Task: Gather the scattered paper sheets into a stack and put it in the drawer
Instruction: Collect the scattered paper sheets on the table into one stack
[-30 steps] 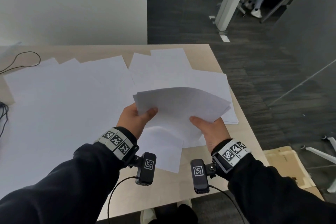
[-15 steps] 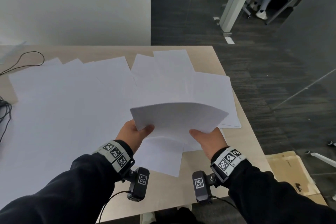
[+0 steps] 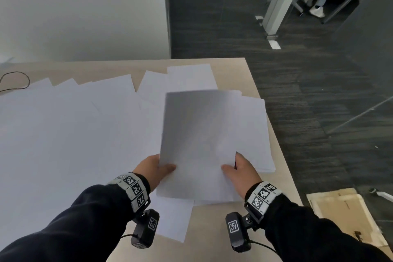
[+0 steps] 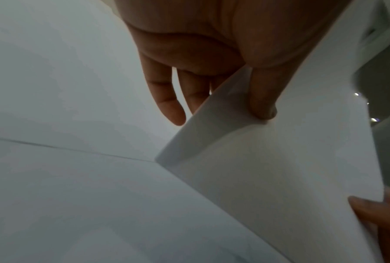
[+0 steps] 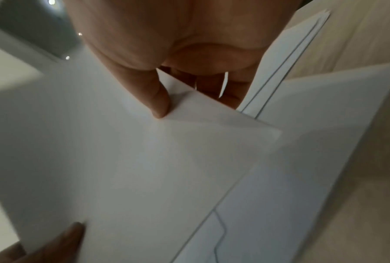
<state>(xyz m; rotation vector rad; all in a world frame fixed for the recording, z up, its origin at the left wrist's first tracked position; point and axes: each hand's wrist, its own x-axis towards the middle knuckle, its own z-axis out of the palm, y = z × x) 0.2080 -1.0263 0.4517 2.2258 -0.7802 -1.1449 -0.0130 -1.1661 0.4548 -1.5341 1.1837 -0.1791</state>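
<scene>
Both hands, left hand [image 3: 156,169] and right hand [image 3: 241,169], pinch the near end of the gathered stack [image 3: 200,144] (thumbs on top, fingers beneath), likely to keep its edges aligned. It is held above the counter [image 3: 212,225]. Beyond, scattered sheets [image 3: 74,130] await collection; no drawer is visible.

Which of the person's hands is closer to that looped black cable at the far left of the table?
Left. The left hand grips the held sheets' left edge, on the black cable's side; the right hand grips their right edge, farther away.

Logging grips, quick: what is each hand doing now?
Left hand: pinches the paper stack.
Right hand: pinches the same stack.
</scene>
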